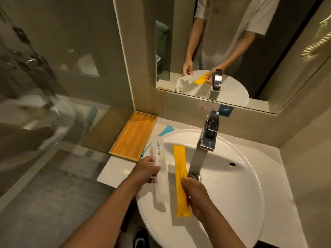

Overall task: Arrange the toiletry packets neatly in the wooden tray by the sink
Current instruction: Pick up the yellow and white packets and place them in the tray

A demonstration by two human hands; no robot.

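My left hand grips a long white packet that holds a comb, lifted over the sink's left rim. My right hand grips a long yellow packet upright over the basin, beside the faucet. The wooden tray lies on the counter left of the sink, against the wall corner, with nothing in it. A teal packet lies on the counter behind the sink rim. Another teal packet pokes out between the tray and the white packet.
The white sink fills the middle, with a chrome faucet reaching over the drain. A mirror above shows the person's reflection. A glass shower wall stands at the left. The counter's left edge ends just past the tray.
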